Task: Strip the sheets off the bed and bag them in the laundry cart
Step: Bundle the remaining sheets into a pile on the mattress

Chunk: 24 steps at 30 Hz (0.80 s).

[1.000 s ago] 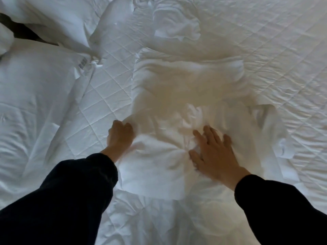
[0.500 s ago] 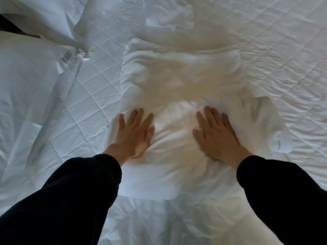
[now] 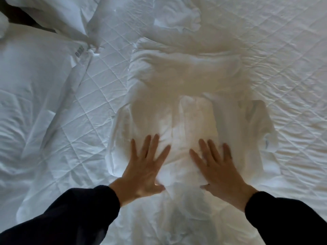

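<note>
bundled sheets (image 3: 185, 96) lie mid-mattress (image 3: 283, 50), pillow (image 3: 31, 71) to their left.

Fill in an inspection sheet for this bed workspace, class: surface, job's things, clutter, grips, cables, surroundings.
Surface: quilted mattress pad, wrinkled, bare at right.
Job's things: white sheet bundle heaped mid-bed; laundry cart not in view.
Clutter: pillows at left; small crumpled cloth beyond the bundle.
Grips: left hand and right hand flat, fingers spread, pressing on the bundle.
Cables: nothing seen.
Surroundings: dark gap at top left corner; otherwise nothing seen.
</note>
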Available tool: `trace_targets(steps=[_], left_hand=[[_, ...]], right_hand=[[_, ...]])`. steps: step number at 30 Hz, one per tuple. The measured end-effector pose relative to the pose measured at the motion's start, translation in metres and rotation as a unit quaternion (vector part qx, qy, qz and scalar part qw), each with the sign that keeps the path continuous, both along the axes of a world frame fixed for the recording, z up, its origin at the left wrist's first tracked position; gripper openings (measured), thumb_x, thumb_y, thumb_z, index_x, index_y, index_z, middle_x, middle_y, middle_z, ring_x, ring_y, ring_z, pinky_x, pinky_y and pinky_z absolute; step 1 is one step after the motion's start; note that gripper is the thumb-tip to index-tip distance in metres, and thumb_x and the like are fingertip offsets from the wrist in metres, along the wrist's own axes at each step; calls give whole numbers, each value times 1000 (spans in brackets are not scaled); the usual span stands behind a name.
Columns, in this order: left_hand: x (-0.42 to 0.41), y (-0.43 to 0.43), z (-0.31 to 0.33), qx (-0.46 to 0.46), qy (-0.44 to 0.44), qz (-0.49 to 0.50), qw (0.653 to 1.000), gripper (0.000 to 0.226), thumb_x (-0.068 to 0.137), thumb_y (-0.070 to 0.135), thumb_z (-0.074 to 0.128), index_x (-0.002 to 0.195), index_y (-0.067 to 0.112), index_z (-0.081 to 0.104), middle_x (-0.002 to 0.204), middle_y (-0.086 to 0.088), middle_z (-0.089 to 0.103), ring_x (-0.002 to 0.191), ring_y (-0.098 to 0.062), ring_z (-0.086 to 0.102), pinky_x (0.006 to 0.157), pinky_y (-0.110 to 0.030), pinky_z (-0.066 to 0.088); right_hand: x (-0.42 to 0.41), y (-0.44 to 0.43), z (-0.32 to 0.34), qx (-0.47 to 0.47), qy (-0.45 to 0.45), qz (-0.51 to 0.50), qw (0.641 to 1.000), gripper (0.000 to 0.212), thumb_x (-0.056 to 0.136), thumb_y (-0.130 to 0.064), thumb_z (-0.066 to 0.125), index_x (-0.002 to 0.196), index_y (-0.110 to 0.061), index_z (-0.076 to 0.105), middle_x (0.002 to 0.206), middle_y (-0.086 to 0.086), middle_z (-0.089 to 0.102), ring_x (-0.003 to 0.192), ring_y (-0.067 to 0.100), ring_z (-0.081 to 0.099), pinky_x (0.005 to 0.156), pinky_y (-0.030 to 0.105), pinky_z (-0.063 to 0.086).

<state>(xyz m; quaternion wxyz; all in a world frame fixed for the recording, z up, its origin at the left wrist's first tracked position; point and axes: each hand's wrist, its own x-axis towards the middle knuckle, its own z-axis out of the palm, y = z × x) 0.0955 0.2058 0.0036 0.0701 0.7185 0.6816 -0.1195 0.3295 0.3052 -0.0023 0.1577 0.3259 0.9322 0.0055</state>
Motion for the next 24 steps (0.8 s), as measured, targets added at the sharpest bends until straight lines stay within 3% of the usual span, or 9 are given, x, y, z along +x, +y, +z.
trace_targets(steps=[2,4,8,11,13,16,19,21,24], left_hand=[[-2,8,-4,-18,2,47,999,134,53,69,73,150,29,-11,156,-26,-11,144,-47,-2,104,-75,2],[4,14,-6,-32,7,73,997,128,64,59,73,146,31,-22,155,-22,-13,145,-41,-5,107,-70,1],[13,12,10,-21,9,66,998,95,79,47,66,145,30,1,153,-14,19,140,-30,23,111,-54,18],[11,14,28,-20,-6,54,998,73,86,43,60,147,29,22,144,-7,38,130,-27,41,106,-44,27],[11,13,45,-17,-28,49,998,67,87,42,56,146,29,28,135,-4,49,121,-26,50,102,-41,34],[14,-3,79,-20,-46,13,999,59,84,42,52,140,28,39,107,-1,65,99,-25,63,83,-34,46],[19,-33,117,-68,-82,-29,994,40,79,42,51,116,26,56,84,2,68,83,-22,65,68,-27,37],[21,-49,144,-87,-118,-32,989,31,76,43,52,100,25,61,78,4,68,77,-18,65,66,-25,35],[18,-53,177,-78,-152,-19,985,39,72,53,46,94,26,62,82,7,68,79,-15,62,71,-28,40]], right_hand=[[-3,6,-2,4,7,-60,998,123,35,-45,90,141,-14,36,139,33,41,125,50,44,98,67,30],[-10,7,-7,1,30,-85,996,104,35,-23,90,128,-13,46,120,29,55,107,46,57,86,59,44],[-14,1,3,-4,95,-114,989,56,45,-3,84,98,-11,65,76,11,61,62,34,63,51,39,52],[-16,1,32,1,104,-103,989,45,80,-8,65,123,-16,54,95,8,62,82,33,65,62,33,41],[-13,1,50,-12,102,-92,990,43,90,-12,53,131,-20,46,103,6,62,91,31,63,66,31,36],[-5,-13,88,-47,83,-59,994,37,89,-17,51,126,-24,52,106,4,67,99,29,63,74,31,41],[12,-35,129,-128,50,-14,990,35,87,-21,52,122,-25,58,115,1,66,109,25,59,85,30,43],[20,-45,149,-190,44,-5,981,33,83,-23,56,115,-24,63,115,-2,66,108,23,60,85,29,43],[26,-44,166,-251,50,-31,966,22,75,-24,63,96,-22,68,100,0,70,95,22,64,75,27,44]])
